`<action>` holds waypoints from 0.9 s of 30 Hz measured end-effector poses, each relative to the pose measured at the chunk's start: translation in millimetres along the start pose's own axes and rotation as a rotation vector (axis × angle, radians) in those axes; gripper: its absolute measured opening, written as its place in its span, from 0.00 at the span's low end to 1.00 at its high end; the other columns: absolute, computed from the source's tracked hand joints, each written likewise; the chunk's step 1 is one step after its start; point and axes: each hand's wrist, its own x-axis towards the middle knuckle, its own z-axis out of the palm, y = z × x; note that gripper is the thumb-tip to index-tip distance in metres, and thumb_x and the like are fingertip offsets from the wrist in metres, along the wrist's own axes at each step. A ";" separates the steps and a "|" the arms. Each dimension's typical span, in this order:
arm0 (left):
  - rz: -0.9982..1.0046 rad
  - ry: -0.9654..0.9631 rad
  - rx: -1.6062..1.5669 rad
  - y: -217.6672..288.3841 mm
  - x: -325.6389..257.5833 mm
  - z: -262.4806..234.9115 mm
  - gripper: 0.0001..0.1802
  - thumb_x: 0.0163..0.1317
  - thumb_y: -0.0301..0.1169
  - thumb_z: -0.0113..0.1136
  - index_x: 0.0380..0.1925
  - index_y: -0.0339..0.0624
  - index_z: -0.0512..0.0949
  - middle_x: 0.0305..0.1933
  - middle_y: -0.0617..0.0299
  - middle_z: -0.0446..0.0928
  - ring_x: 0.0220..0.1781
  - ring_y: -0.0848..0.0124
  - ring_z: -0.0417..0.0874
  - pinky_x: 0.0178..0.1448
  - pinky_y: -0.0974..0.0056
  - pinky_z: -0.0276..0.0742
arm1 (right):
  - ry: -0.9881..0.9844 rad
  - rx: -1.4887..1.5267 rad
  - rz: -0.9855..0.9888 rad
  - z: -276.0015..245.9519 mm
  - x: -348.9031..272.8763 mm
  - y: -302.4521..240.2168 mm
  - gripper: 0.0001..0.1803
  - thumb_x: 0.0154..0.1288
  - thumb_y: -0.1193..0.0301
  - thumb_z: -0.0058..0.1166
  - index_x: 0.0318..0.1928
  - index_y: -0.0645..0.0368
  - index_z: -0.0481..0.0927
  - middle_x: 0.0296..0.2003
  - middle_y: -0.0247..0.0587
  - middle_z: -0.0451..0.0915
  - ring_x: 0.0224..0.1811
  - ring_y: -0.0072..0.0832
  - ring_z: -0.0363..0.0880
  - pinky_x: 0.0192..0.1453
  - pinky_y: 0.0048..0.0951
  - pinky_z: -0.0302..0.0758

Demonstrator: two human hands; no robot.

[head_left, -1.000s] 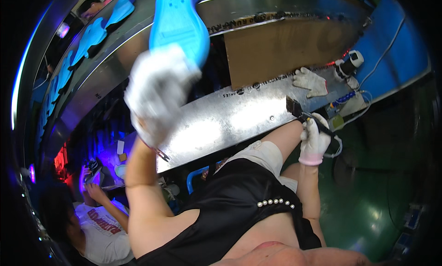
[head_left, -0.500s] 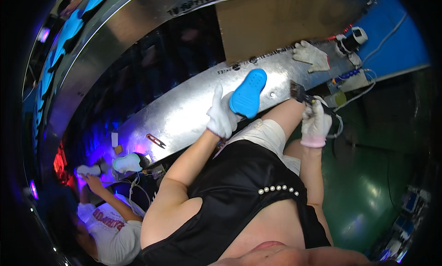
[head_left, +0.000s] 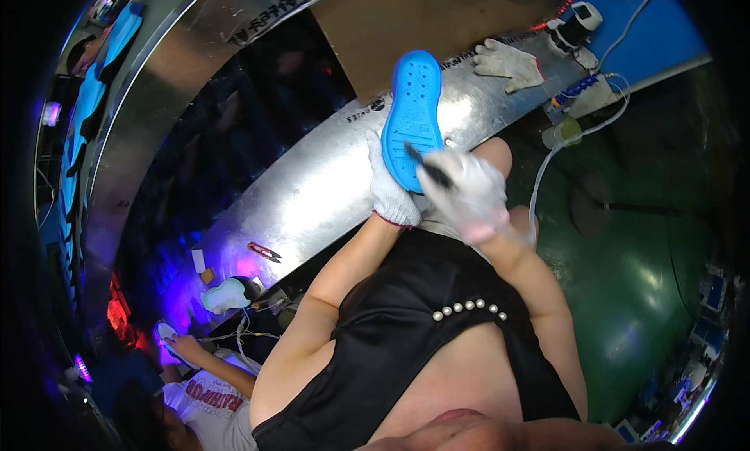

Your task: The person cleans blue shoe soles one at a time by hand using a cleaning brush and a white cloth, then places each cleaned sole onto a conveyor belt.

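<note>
My gloved left hand [head_left: 384, 184] grips a bright blue shoe sole [head_left: 413, 115] near its lower end. The sole stretches away from me above the metal bench, its face with small holes and ridges turned up. My gloved right hand [head_left: 473, 189], smeared by motion, is closed around a dark-handled brush [head_left: 436, 175]. The brush head lies over the sole's lower half; blur keeps me from telling whether the bristles touch it.
A loose white glove [head_left: 509, 65] lies on the metal bench [head_left: 312, 189], with red thread snips [head_left: 264, 253] further left. A white hose [head_left: 539, 178] runs beside a yellowish container [head_left: 562, 133]. A pale sole [head_left: 226, 295] sits near a co-worker's hand [head_left: 187, 348]. Brown cardboard [head_left: 422, 29] is behind.
My right hand has swung the brush left, from beside the bench onto the sole. My left hand has turned the sole more upright in view and moved it slightly away from me.
</note>
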 end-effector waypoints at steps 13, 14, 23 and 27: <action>-0.260 -0.424 -0.313 -10.0 -32.1 38.9 0.48 0.60 0.73 0.33 0.65 0.44 0.64 0.61 0.47 0.71 0.58 0.51 0.76 0.63 0.47 0.72 | 0.234 0.513 0.183 -24.2 16.6 9.4 0.09 0.52 0.74 0.66 0.36 0.59 0.83 0.27 0.40 0.83 0.27 0.31 0.83 0.35 0.26 0.79; -0.272 -0.439 -0.259 -7.3 -37.5 49.8 0.50 0.58 0.75 0.32 0.64 0.44 0.64 0.61 0.47 0.71 0.57 0.51 0.76 0.63 0.47 0.72 | 0.331 0.361 0.180 -23.8 26.5 16.2 0.08 0.54 0.75 0.66 0.36 0.60 0.83 0.27 0.40 0.83 0.27 0.31 0.83 0.35 0.27 0.79; -0.099 -0.120 0.021 4.0 -39.2 61.1 0.47 0.61 0.73 0.32 0.63 0.44 0.65 0.54 0.47 0.75 0.43 0.51 0.81 0.44 0.47 0.82 | 0.162 0.551 0.304 -34.7 13.0 -0.3 0.08 0.53 0.76 0.65 0.35 0.57 0.83 0.29 0.42 0.82 0.30 0.35 0.84 0.34 0.29 0.79; -0.192 -0.270 0.110 16.3 -23.2 58.6 0.49 0.60 0.73 0.34 0.61 0.41 0.66 0.47 0.44 0.78 0.36 0.50 0.82 0.37 0.50 0.82 | 0.089 0.353 -0.168 -35.0 -18.0 -32.3 0.09 0.52 0.76 0.66 0.36 0.58 0.82 0.28 0.43 0.81 0.29 0.39 0.83 0.36 0.31 0.79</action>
